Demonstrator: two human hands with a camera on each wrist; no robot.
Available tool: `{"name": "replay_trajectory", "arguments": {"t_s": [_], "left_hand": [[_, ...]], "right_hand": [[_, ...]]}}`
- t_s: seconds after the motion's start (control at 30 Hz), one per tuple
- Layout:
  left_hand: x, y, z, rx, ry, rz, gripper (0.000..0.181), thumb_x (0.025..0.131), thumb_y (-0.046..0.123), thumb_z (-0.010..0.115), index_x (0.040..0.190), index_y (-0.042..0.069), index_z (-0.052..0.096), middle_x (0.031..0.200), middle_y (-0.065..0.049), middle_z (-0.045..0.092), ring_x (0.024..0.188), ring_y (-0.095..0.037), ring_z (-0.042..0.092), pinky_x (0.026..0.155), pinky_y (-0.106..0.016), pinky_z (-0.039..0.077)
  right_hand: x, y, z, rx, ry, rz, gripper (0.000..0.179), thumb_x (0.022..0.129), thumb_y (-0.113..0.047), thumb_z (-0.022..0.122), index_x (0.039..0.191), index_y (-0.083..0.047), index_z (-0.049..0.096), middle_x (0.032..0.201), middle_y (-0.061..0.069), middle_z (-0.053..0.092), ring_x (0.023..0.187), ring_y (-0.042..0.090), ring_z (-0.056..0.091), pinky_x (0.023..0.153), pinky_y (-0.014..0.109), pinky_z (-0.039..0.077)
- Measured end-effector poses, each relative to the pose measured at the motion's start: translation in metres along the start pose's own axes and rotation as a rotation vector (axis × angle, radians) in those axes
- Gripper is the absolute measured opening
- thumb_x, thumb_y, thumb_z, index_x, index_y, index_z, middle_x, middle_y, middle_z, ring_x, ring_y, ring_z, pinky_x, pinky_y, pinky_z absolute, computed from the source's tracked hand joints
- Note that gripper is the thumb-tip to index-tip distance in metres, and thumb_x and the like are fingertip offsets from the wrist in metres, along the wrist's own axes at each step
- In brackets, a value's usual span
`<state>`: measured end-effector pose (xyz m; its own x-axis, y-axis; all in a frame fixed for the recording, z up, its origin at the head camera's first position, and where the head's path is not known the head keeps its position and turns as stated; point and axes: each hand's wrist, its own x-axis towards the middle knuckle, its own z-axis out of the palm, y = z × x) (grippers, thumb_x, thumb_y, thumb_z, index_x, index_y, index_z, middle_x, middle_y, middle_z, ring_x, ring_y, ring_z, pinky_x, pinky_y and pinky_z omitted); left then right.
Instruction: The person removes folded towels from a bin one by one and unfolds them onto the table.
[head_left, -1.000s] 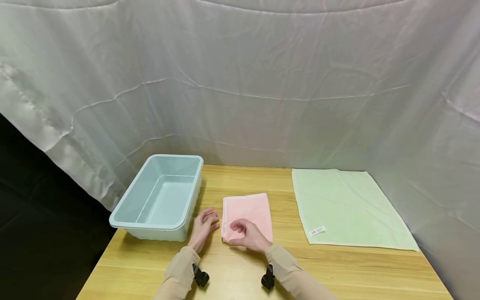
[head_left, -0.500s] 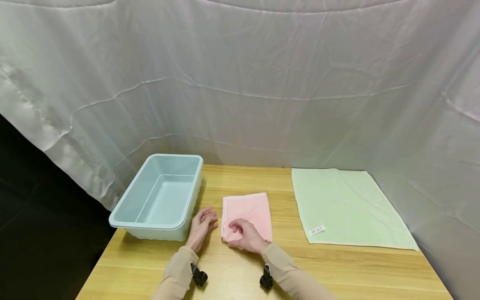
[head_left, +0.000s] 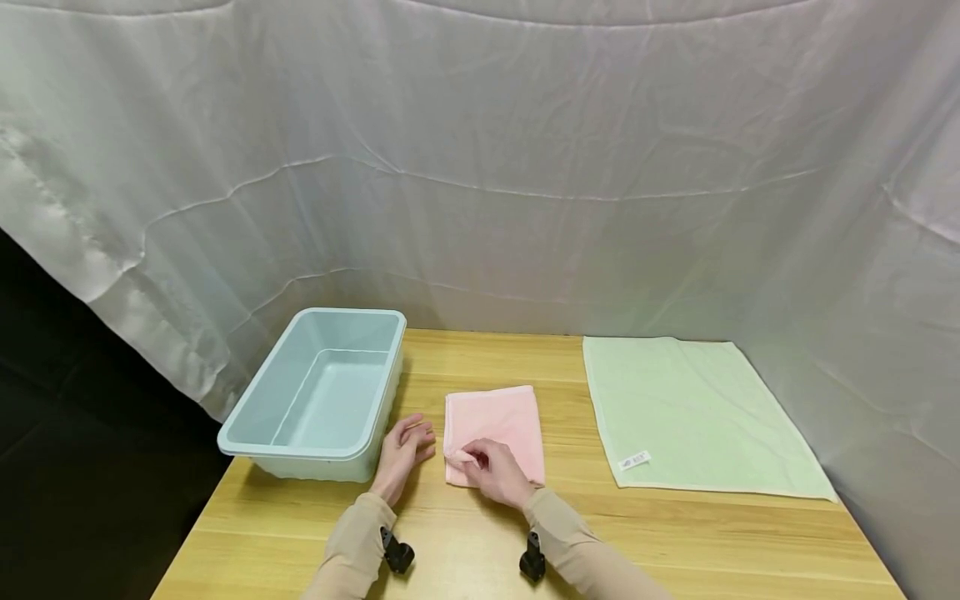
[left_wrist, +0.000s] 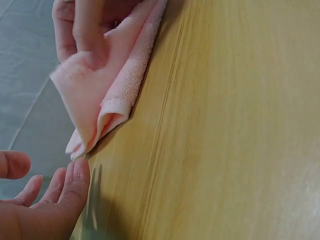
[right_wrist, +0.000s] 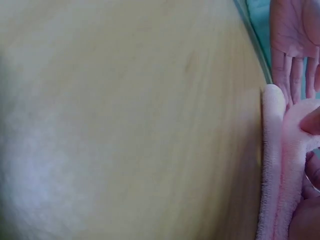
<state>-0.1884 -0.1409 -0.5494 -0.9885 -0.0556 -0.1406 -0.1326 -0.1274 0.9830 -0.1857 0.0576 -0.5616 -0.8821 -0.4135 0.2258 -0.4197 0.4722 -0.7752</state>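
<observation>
A folded pink towel (head_left: 504, 417) lies on the table in front of me. My right hand (head_left: 498, 475) pinches the top layer near its front left corner and holds that corner raised; in the left wrist view the lifted pink layer (left_wrist: 82, 82) stands away from the thick fold beneath. Left of the towel, my left hand (head_left: 403, 457) rests with fingers loosely extended and nothing in them. Seen from the left wrist, its fingertips (left_wrist: 80, 172) are close to the towel's corner; whether they touch it I cannot tell.
A pale blue plastic basin (head_left: 382, 425) stands at the left, right beside my left hand. On the right side of the wooden table (head_left: 570, 533) a light green towel (head_left: 697, 417) lies spread flat, with a white label. Grey curtains (head_left: 495, 233) hang behind.
My right thumb and fingers have taken hold of the pink towel's front left corner and raised its top layer. The left hand has barely moved.
</observation>
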Motion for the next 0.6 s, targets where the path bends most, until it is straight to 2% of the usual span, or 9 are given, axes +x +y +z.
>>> {"name": "replay_trajectory", "arguments": {"t_s": [0.17,0.3,0.43,0.5,0.6], "left_hand": [[-0.001,0.002,0.001,0.006,-0.002,-0.002,0.041,0.107,0.006,0.042,0.144,-0.011,0.037,0.140,-0.038,0.049,0.111,-0.029,0.065,0.090,-0.031,0.060],[-0.001,0.006,0.008,0.017,-0.010,0.019,0.043,0.104,0.002,0.045,0.144,-0.011,0.038,0.139,-0.038,0.049,0.110,-0.030,0.066,0.093,-0.034,0.060],[-0.001,0.007,0.020,-0.005,-0.057,0.026,0.045,0.102,0.000,0.047,0.145,-0.010,0.037,0.139,-0.037,0.050,0.111,-0.030,0.065,0.092,-0.032,0.060],[0.000,0.007,0.027,-0.015,-0.091,0.019,0.046,0.103,0.002,0.047,0.147,-0.008,0.036,0.140,-0.036,0.050,0.113,-0.030,0.065,0.092,-0.031,0.059],[0.001,0.007,0.036,0.010,-0.132,0.012,0.047,0.104,0.006,0.047,0.148,-0.006,0.035,0.141,-0.035,0.051,0.121,-0.037,0.062,0.098,-0.036,0.056]], "right_hand": [[0.000,-0.002,-0.009,0.088,0.098,0.074,0.014,0.087,0.000,0.064,0.099,-0.002,0.072,0.082,0.008,0.069,0.068,-0.001,0.049,0.061,0.015,0.046],[-0.003,-0.005,-0.025,0.212,0.245,0.149,0.013,0.085,0.002,0.064,0.097,0.002,0.070,0.086,0.015,0.069,0.072,0.000,0.055,0.067,0.016,0.053],[-0.009,-0.007,-0.046,0.382,0.401,0.255,0.017,0.087,0.007,0.063,0.103,0.010,0.066,0.095,0.022,0.068,0.072,-0.001,0.058,0.066,0.014,0.054],[-0.013,-0.006,-0.057,0.448,0.469,0.314,0.021,0.089,0.007,0.062,0.109,0.012,0.063,0.097,0.019,0.067,0.073,-0.002,0.060,0.065,0.013,0.054],[-0.022,-0.001,-0.075,0.492,0.568,0.371,0.024,0.091,0.005,0.060,0.113,0.013,0.060,0.097,0.009,0.065,0.072,-0.003,0.063,0.063,0.015,0.055]]}}
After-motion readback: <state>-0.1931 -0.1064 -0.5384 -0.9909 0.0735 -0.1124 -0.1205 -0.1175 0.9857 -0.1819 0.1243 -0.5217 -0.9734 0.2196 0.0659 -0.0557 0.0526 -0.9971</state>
